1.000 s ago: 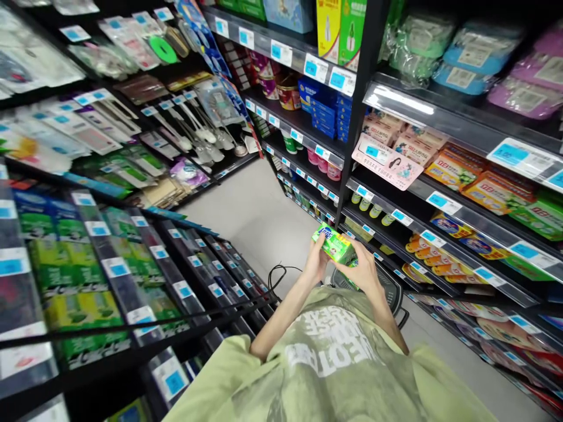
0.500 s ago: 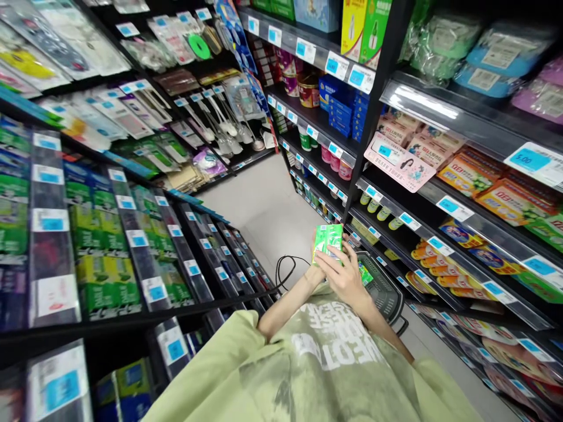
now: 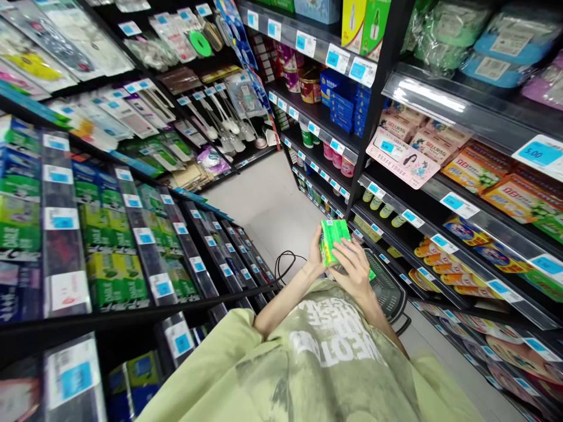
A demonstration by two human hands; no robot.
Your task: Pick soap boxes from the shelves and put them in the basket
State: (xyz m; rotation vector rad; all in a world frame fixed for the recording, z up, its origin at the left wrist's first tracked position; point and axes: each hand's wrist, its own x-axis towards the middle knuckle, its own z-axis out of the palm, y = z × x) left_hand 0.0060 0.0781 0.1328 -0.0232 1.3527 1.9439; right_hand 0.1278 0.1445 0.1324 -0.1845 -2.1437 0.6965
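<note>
A bright green packet [image 3: 333, 235] is held in front of my chest by both hands, its broad green side turned up towards me. My left hand [image 3: 315, 253] grips its left edge from behind. My right hand [image 3: 354, 272] wraps its lower right side, fingers curled over the face. Just below the hands sits a dark shopping basket [image 3: 387, 292] on the floor, with a bit of green showing inside it.
Black shelves full of packaged goods with blue price tags line both sides of a narrow aisle. Green and yellow boxes [image 3: 114, 275] fill the left rack. A black cable [image 3: 285, 261] lies on the pale floor [image 3: 268, 205]. My green printed shirt fills the bottom.
The packet has been turned over in my hands from a tilted, printed face to a plain green face held more upright. My view shifted slightly left and nearer the left rack.
</note>
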